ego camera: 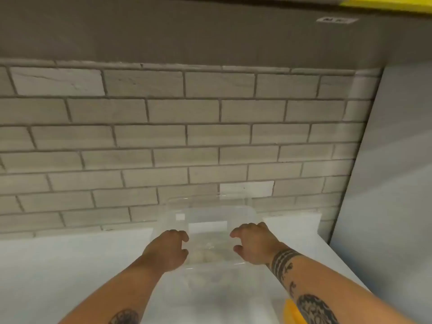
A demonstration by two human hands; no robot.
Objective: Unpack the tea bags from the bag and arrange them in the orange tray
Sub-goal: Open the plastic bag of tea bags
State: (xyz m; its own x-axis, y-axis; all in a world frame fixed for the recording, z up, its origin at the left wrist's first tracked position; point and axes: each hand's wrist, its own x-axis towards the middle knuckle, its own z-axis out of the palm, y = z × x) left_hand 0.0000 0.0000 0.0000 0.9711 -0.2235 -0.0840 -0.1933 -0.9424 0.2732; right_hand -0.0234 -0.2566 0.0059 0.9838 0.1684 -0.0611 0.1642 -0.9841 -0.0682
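A clear plastic bag (205, 220) stands on the white counter (70, 265) against the tiled wall. Pale rounded tea bags (205, 256) show blurred through its lower part. My left hand (168, 249) curls its fingers and thumb onto the bag's left side. My right hand (254, 244) does the same on the right side, so the bag sits between both hands. A corner of the orange tray (291, 312) peeks out at the bottom right, mostly hidden under my right forearm.
A grey brick-tile wall (163, 136) rises right behind the bag. A tall pale panel (385, 183) closes off the counter on the right. A dark cabinet underside (187, 31) hangs above, with a yellow strip (385, 3) at the top right.
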